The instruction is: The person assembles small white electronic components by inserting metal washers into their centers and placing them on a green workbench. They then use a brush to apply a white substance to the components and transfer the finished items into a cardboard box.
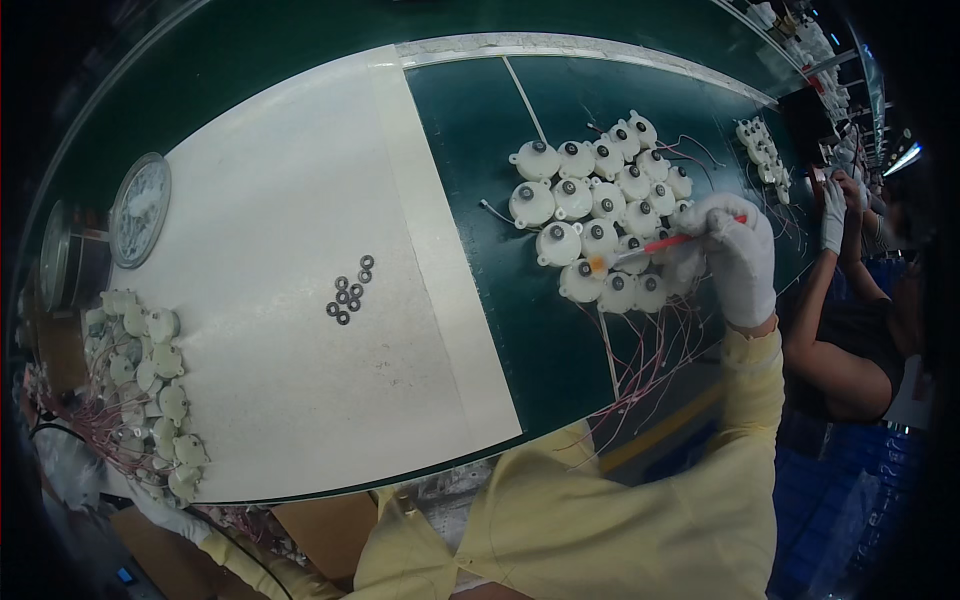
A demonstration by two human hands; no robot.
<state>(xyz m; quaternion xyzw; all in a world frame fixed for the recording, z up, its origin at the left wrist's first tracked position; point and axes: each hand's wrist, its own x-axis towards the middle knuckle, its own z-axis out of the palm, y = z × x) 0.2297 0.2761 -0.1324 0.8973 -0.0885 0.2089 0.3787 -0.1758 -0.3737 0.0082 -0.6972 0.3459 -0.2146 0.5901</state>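
Observation:
My right hand (pixel 742 260), in a white glove, is closed round the red handle of a small brush (pixel 668 242). The brush's orange tip touches or hangs just over one of the white round motor-like units (pixel 531 204), which stand in rows on the green mat. Each unit has a dark hub on top, and pinkish wires trail from the group toward the near edge. Low at the far left, my gloved left hand (pixel 168 516) is beside a heap of similar white units (pixel 165 405) with bundled red wires; its fingers are hidden.
Several small black rings (pixel 348 291) lie on the white sheet (pixel 250 200). A round clear dish (pixel 142 210) and a metal tin (pixel 75 258) stand at the left. More white units (pixel 763 160) sit far right, near a co-worker's gloved hand (pixel 833 215).

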